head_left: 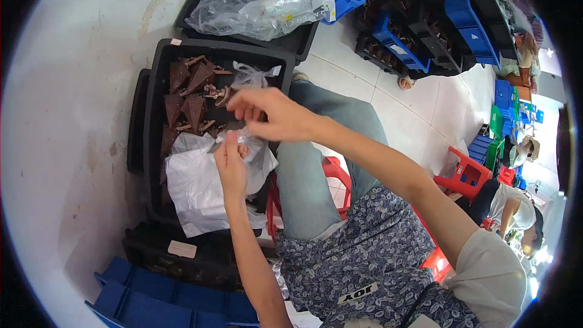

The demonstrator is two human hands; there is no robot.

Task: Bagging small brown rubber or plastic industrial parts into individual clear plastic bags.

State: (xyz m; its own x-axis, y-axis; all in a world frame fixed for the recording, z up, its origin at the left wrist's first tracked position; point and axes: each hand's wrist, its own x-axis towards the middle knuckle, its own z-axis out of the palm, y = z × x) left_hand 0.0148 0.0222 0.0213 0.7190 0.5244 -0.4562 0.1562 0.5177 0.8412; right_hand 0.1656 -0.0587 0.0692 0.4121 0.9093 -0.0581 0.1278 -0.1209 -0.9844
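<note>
A black crate [159, 115] in front of me holds dark brown, pyramid-shaped pieces [195, 109] with thin brown sticks and scraps among them. White plastic sheeting [197, 185] is spread over its nearer part. Just above the sheeting, my left hand [232, 163] is closed on a crumpled clear plastic bag [246, 140], thumb up; small brown bits show by its fingers. My right hand [276, 112] hovers beyond and to the right of it, fingers bent, thumb apart, slightly blurred. I see nothing in it. Another small clear bag [252, 76] lies in the crate's far right corner.
Clear plastic bags [261, 6] lie in another black crate beyond. Blue crates [176, 297] stand near left. Stacked black and blue crates [419, 24] fill the far right. A red stool [464, 173] stands right, near a seated person [513, 209]. A wall [79, 115] borders the left.
</note>
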